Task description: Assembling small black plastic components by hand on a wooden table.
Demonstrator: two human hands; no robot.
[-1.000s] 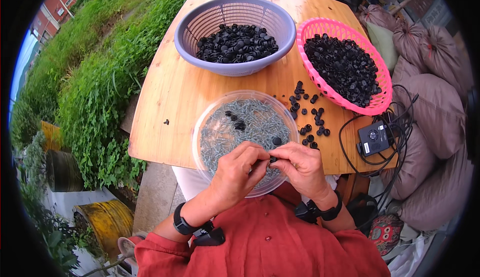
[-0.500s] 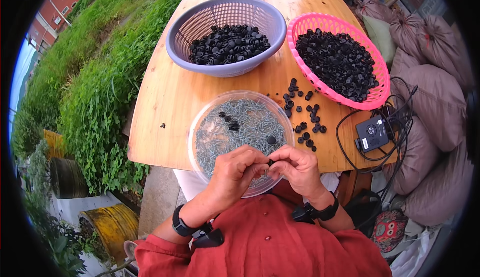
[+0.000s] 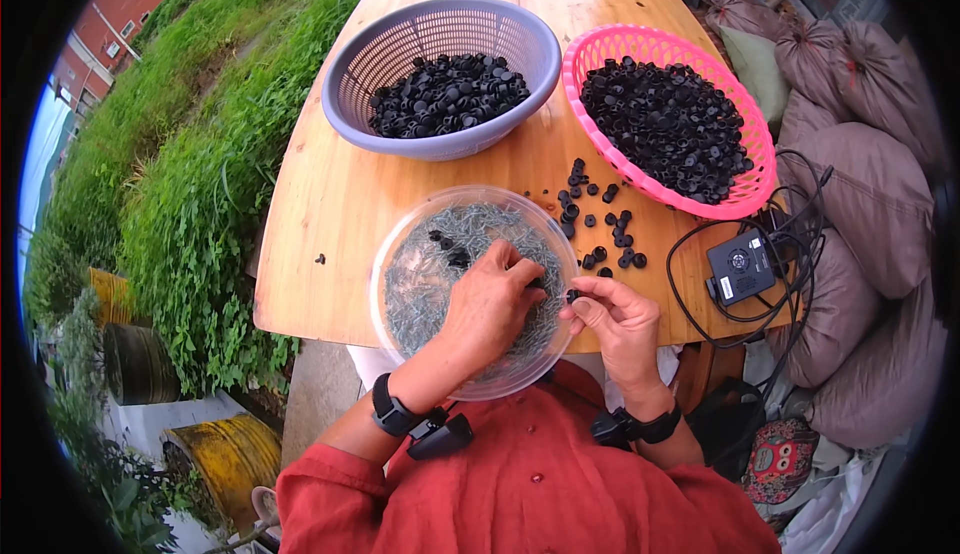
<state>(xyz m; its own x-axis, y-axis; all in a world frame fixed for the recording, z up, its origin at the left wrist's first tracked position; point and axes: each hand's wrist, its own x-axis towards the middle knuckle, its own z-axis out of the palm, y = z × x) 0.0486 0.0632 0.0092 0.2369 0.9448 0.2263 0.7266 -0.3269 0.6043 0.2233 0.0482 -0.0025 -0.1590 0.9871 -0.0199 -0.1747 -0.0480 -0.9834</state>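
Note:
A clear round plastic tub (image 3: 384, 326) full of small silvery screws (image 3: 420, 279) stands at the table's near edge. Over it reaches my left hand (image 3: 492, 302), its fingers bent together around a black plastic cap (image 3: 538, 281) lying among the screws and partly hidden by them. At the tub's right rim, the thumb and fingertips of my right hand (image 3: 622, 326) pinch another small black cap (image 3: 572, 296). A few more black pieces (image 3: 457, 256) lie on the screws beyond my left hand.
A grey-purple colander (image 3: 345, 104) and a pink basket (image 3: 610, 154), both holding many black caps, stand farther back on the wooden table (image 3: 320, 204). Loose black caps (image 3: 622, 229) lie between basket and tub. A black box (image 3: 740, 266) with cables sits at the right edge.
My hands were together over the tub's near side around a small dark piece. They have parted: the left moved forward to the cap on the screws, the right moved right with a cap.

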